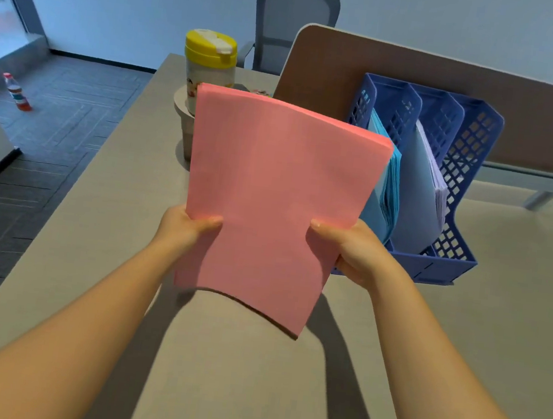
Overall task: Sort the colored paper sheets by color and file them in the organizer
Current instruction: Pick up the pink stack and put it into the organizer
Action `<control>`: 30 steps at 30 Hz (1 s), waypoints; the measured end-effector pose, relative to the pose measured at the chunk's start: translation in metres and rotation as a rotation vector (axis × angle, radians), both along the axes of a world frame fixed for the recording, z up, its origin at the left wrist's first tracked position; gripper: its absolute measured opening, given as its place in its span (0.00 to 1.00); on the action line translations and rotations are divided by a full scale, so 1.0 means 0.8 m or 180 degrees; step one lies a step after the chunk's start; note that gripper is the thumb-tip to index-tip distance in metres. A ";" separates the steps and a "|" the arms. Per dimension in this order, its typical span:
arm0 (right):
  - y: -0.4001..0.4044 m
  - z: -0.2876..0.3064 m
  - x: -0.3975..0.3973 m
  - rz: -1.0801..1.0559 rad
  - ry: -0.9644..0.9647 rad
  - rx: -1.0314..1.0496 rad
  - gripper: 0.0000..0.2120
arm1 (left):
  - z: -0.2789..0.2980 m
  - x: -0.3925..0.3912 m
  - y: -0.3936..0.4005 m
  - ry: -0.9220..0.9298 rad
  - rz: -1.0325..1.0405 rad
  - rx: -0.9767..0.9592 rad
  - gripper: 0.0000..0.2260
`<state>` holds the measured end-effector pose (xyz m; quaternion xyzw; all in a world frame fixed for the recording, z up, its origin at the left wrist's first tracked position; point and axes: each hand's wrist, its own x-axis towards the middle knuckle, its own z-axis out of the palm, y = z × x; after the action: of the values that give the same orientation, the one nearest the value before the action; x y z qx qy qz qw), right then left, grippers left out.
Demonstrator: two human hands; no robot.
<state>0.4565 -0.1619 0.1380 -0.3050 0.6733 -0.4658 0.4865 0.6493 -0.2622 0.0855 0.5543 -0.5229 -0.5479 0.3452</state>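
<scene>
the left hand [186,225] lays its thumb flat on the face of the pink paper stack [276,195] at its 8 o'clock edge, the other fingers curled out of sight behind; the right hand [350,248] does the same at the 4 o'clock edge. both hands pinch the stack and hold it clear above the table [249,378]. the stack's long axis runs from 6 to 12 o'clock, leaning slightly toward 1 o'clock, its far short edge pointing away from the person and its near edge sagging in a curve.

at 3 o'clock of the stack stands the blue organizer [457,209], its slots running toward 12 o'clock. light blue sheets [385,194] fill one slot and pale lilac sheets [422,191] the next; the stack hides the organizer's left part. at 11 o'clock a yellow-lidded canister [209,64] sits partly behind the stack's top corner. a brown divider panel [420,88] rises behind the organizer, an office chair [294,22] beyond it at 12 o'clock. a bottle [17,92] stands on the floor at 9 o'clock.
</scene>
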 end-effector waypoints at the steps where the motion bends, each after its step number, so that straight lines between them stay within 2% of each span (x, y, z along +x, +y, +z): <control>1: 0.003 0.004 -0.005 0.0089 -0.0053 0.0025 0.04 | 0.005 -0.001 -0.001 -0.0053 -0.0031 -0.0039 0.18; 4: 0.025 0.019 -0.027 0.0255 -0.0436 0.0123 0.07 | 0.023 -0.010 0.005 -0.0209 -0.0415 -0.0044 0.16; 8: 0.063 0.038 -0.066 0.0401 -0.0479 0.0405 0.09 | 0.043 -0.036 0.025 -0.0230 -0.1126 0.0166 0.08; 11: 0.095 0.042 -0.100 0.0604 0.0198 0.0599 0.07 | 0.047 -0.072 0.047 -0.0373 -0.1391 0.0210 0.06; 13: 0.114 0.035 -0.131 0.0451 0.0830 0.0631 0.10 | 0.047 -0.104 0.068 -0.0358 -0.1494 0.0249 0.08; 16: 0.149 0.023 -0.179 0.0177 0.1687 0.0454 0.06 | 0.044 -0.166 0.107 -0.0245 -0.1618 0.0291 0.09; 17: 0.157 0.017 -0.191 0.0155 0.1972 0.0373 0.08 | 0.042 -0.181 0.116 -0.0218 -0.1601 0.0287 0.10; 21: 0.205 0.008 -0.259 0.0017 0.2284 0.0039 0.13 | 0.022 -0.260 0.153 -0.0388 -0.1268 0.0141 0.09; 24: 0.234 0.008 -0.316 -0.0111 0.2425 -0.0070 0.13 | 0.009 -0.314 0.177 -0.0750 -0.1089 -0.0213 0.08; 26: 0.253 0.009 -0.351 -0.0266 0.2453 -0.0058 0.12 | 0.004 -0.342 0.192 -0.1094 -0.1151 -0.0445 0.15; 28: 0.267 0.007 -0.382 -0.0435 0.2440 -0.0044 0.11 | 0.005 -0.359 0.205 -0.1806 -0.1339 -0.0790 0.21; 30: 0.278 0.007 -0.403 -0.0550 0.2463 -0.0010 0.12 | 0.004 -0.371 0.209 -0.2560 -0.1703 -0.1189 0.21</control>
<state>0.1338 0.0602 0.1436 -0.4010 0.8293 -0.3567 0.1554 0.3523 -0.0954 0.0890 0.4969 -0.8266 -0.2579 0.0578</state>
